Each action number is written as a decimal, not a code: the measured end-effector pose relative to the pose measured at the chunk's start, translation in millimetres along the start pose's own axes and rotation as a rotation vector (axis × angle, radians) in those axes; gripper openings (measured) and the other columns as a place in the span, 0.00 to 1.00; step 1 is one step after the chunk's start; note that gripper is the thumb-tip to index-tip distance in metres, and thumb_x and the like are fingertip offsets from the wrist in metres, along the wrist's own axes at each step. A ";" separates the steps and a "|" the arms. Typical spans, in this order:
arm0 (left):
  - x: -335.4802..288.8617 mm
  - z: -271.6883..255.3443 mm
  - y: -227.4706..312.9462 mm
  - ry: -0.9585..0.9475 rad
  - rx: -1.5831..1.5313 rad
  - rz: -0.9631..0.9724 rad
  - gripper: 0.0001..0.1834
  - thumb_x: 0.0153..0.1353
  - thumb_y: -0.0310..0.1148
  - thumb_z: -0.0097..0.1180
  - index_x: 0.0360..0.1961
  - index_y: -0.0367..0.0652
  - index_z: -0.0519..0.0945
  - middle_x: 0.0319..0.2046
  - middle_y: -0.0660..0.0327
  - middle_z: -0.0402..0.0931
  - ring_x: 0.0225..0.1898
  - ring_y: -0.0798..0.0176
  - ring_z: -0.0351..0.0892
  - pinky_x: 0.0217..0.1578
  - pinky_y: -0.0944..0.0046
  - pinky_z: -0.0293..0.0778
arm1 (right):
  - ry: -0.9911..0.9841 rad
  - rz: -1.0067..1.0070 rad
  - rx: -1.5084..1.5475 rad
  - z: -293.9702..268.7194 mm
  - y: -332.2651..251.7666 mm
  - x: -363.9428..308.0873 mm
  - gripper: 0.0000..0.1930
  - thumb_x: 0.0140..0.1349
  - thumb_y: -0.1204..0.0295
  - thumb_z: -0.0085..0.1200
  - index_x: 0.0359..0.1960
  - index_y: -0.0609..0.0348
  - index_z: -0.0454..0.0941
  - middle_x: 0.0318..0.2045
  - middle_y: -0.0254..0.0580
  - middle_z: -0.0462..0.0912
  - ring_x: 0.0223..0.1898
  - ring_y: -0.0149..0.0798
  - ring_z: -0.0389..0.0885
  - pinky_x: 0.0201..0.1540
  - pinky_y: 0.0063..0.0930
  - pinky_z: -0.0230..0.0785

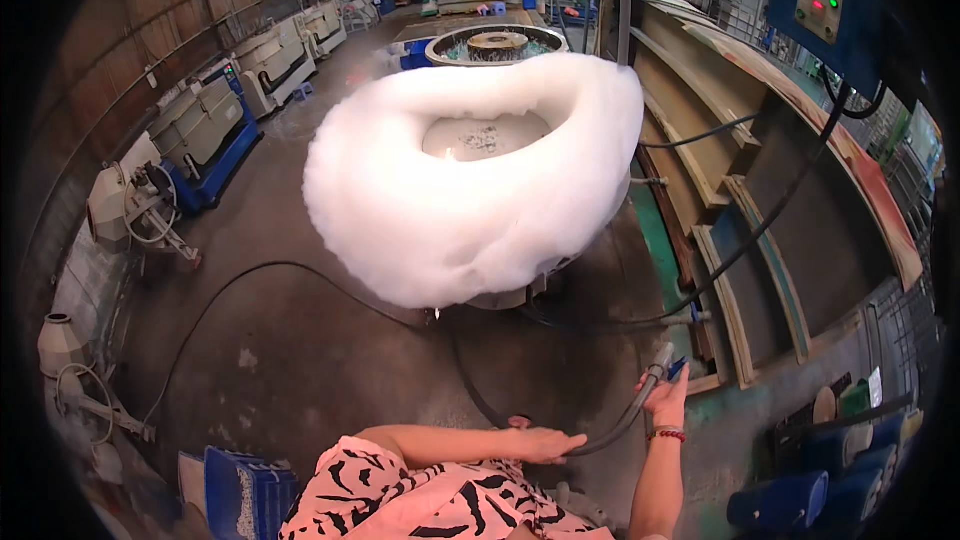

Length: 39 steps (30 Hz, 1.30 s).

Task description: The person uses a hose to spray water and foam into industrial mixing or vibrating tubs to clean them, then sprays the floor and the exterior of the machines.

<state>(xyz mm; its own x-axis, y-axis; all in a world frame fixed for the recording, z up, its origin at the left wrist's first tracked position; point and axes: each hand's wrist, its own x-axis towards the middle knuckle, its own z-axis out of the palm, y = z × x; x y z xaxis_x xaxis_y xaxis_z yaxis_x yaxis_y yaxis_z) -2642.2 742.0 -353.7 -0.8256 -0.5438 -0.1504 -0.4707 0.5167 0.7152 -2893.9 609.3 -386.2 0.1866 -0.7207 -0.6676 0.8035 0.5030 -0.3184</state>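
I see the right hand (665,397) holding the gray hose (634,414) near its blue lever (677,369), at the near right of the white foam ring (450,205). The left hand (545,445) meets that hose too; I cannot tell its grip.

The floor (350,370) is dark brown and scuffed, with a pale patch (247,360) left of centre and a green strip (650,225) along the right. A black hose (290,263) curves across it from the left toward the middle. A machine with a blue base (215,175) stands on its left side, with more machines (277,65) farther back. Blue containers (780,502) sit at lower right, a blue bin (283,495) at lower left
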 end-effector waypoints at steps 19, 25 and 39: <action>176.8 -56.6 -38.2 0.333 -0.004 -0.272 0.15 0.54 0.29 0.42 0.44 0.43 0.61 0.25 0.47 0.74 0.30 0.43 0.76 0.29 0.48 0.70 | -0.044 0.191 -0.464 106.6 -195.0 150.2 0.42 0.48 0.37 0.41 0.52 0.64 0.61 0.47 0.65 0.67 0.47 0.65 0.68 0.42 0.55 0.66; 185.2 -45.8 -40.4 0.527 -0.150 -0.728 0.18 0.47 0.29 0.52 0.41 0.44 0.64 0.25 0.44 0.74 0.33 0.39 0.73 0.31 0.46 0.68 | -0.182 0.423 -0.448 117.0 -164.4 226.5 0.29 0.49 0.46 0.45 0.43 0.59 0.66 0.38 0.55 0.69 0.38 0.55 0.69 0.43 0.54 0.65; 325.6 46.3 -12.0 0.660 -0.218 -0.941 0.28 0.44 0.25 0.52 0.51 0.37 0.67 0.31 0.41 0.74 0.38 0.42 0.73 0.41 0.50 0.67 | -0.296 0.524 -0.692 108.9 -217.5 197.1 0.25 0.45 0.53 0.54 0.38 0.62 0.71 0.32 0.48 0.76 0.36 0.49 0.76 0.43 0.45 0.65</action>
<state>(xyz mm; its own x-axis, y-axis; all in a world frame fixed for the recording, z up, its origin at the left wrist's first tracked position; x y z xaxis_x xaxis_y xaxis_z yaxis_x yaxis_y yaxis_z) -2919.7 589.3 -442.8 0.1720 -0.9227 -0.3452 -0.6942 -0.3621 0.6221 -2970.3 305.8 -375.2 0.6453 -0.3645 -0.6713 0.0751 0.9048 -0.4190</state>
